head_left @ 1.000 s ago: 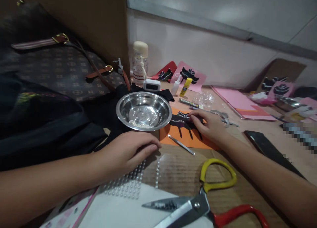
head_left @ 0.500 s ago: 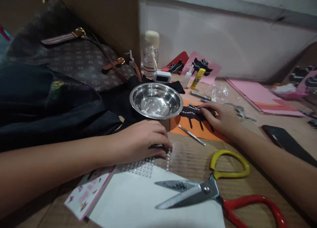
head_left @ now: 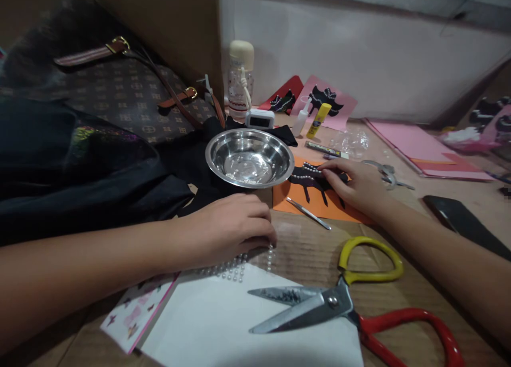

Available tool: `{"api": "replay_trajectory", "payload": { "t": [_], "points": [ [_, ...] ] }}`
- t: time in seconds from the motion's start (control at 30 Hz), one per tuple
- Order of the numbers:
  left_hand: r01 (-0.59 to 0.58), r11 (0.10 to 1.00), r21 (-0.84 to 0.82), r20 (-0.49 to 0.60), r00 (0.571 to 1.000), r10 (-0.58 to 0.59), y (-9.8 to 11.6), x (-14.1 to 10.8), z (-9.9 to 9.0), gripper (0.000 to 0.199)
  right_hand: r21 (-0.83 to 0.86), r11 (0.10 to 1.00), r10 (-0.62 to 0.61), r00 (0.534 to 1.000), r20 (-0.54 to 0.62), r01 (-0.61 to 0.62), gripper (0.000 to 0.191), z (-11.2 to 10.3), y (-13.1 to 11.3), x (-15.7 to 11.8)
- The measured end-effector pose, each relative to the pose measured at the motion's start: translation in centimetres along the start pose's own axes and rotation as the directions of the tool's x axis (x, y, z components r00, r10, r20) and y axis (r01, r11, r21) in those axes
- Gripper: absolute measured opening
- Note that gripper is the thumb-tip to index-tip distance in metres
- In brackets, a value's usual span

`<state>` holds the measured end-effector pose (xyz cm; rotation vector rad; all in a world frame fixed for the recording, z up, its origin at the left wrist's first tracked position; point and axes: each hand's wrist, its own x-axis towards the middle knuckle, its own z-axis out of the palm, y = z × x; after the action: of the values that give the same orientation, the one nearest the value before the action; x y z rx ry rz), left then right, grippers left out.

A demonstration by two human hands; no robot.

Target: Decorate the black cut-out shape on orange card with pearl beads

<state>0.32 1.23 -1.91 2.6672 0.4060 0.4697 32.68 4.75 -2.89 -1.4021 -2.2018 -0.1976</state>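
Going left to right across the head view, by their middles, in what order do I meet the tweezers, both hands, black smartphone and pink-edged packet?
Pink-edged packet, left hand, tweezers, right hand, black smartphone.

The cutout (head_left: 315, 183) is black, its beads (head_left: 310, 167) pearly, the sheet (head_left: 315, 204) orange, the bag (head_left: 120, 103) brown with beige motifs.
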Motion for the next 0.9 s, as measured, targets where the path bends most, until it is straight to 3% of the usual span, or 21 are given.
{"api": "replay_trajectory", "payload": {
  "t": [0.27, 0.37, 0.47, 0.53, 0.63, 0.77, 0.9],
  "points": [
    [0.042, 0.996, -0.085, -0.033, 0.998, -0.045, 0.1, 0.3, -0.3, 0.008, 0.012, 1.000, 0.009, 1.000, 0.002, -0.010, 0.021, 0.0, -0.1, 0.0],
    [0.095, 0.986, -0.137, -0.033, 0.994, -0.101, 0.1, 0.3, -0.5, 0.007, 0.018, 1.000, 0.025, 1.000, 0.014, -0.026, 0.021, 0.1, -0.1, -0.1],
    [0.192, 0.937, -0.293, -0.027, 0.978, -0.209, 0.1, 0.3, -0.7, 0.009, 0.027, 0.998, 0.052, 0.998, 0.036, -0.053, 0.022, 0.0, -0.3, -0.1],
    [0.294, 0.841, -0.455, 0.003, 0.945, -0.328, 0.2, 0.4, -0.8, 0.010, 0.036, 0.997, 0.069, 0.996, 0.058, -0.071, 0.023, -0.3, -0.4, 0.0],
    [0.387, 0.626, -0.678, 0.060, 0.877, -0.477, 0.3, 0.6, -0.9, 0.009, 0.053, 0.995, 0.079, 0.992, 0.103, -0.084, 0.024, -1.2, -0.8, 0.4],
    [0.350, 0.393, -0.850, 0.082, 0.825, -0.559, 0.1, 1.0, -0.9, 0.011, 0.074, 0.994, 0.064, 0.985, 0.162, -0.077, 0.027, -3.2, -2.2, 0.3],
    [0.304, 0.275, -0.912, 0.089, 0.802, -0.591, 0.0, 1.1, -0.8, 0.013, 0.088, 0.992, 0.065, 0.969, 0.238, -0.088, 0.027, -6.1, -4.5, -2.6]
  ]
}}
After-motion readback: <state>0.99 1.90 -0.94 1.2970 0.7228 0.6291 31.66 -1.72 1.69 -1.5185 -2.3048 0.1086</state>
